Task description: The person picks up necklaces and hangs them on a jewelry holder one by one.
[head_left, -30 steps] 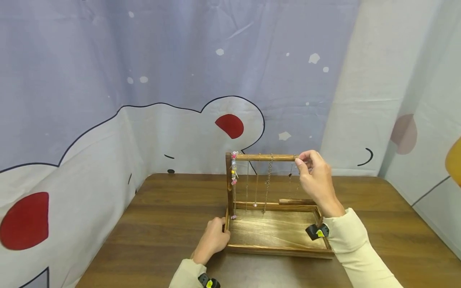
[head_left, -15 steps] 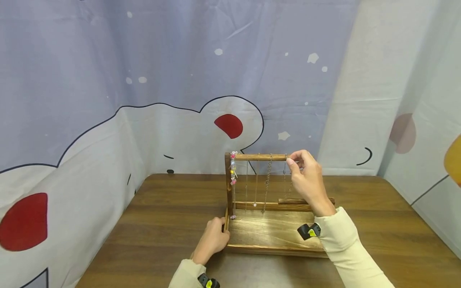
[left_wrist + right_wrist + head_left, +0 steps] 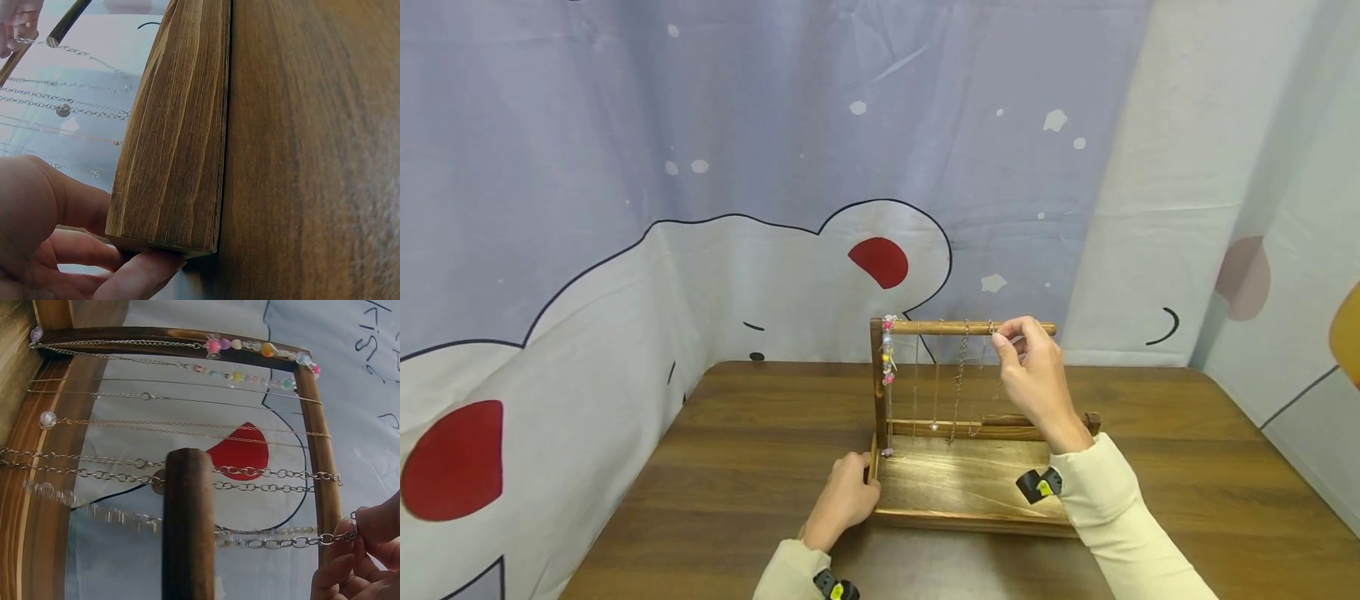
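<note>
In the head view, my right hand (image 3: 1036, 375) is at the top bar (image 3: 925, 328) of a wooden necklace stand. Its thumb and fingertips pinch a silver chain necklace (image 3: 300, 541) that loops over the bar. To the left hang a thicker chain necklace (image 3: 262, 472), a fine gold necklace with a pearl pendant (image 3: 47, 419), a thin plain chain and a colourful beaded necklace (image 3: 887, 358). My left hand (image 3: 842, 497) grips the left side of the stand's tray base (image 3: 955, 487). In the left wrist view, its fingers curl around the end of a wooden side piece (image 3: 172, 137).
The stand is on a brown wooden table (image 3: 745, 442). A single upright (image 3: 877, 383) carries the bar at the left, and the bar's right end is free. A short wooden rod (image 3: 1000, 419) lies along the tray's back. A printed curtain (image 3: 775, 275) hangs behind.
My right hand has moved left along the bar, bringing the pinched chain necklace closer to the other necklaces. The bar's free right end now shows. My left hand keeps its place on the tray.
</note>
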Available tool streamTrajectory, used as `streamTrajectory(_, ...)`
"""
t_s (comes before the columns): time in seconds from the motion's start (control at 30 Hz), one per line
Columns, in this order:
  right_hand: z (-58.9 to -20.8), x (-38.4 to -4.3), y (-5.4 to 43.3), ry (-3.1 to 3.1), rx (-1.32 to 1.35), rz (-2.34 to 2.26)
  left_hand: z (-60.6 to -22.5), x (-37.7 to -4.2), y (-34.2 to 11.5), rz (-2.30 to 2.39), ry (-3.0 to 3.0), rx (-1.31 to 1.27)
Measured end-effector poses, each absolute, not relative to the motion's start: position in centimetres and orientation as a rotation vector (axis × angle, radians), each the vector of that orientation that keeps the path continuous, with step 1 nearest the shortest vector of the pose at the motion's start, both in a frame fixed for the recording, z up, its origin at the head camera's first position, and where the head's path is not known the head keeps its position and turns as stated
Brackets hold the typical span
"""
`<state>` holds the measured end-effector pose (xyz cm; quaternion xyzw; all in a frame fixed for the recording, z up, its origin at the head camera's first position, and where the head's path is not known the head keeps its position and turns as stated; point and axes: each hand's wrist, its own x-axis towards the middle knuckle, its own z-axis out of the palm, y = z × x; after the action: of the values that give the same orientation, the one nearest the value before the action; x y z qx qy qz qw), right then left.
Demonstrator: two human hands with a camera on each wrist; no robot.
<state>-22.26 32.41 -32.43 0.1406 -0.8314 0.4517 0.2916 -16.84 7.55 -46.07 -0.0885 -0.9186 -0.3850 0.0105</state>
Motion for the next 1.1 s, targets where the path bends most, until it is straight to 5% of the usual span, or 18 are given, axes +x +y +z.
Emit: streamTrajectory(1.1, -35.9, -17.4, 33.6, -2.210, 0.281, 1.351, -45.7, -16.4, 6.3, -1.288, -2.844, -0.311)
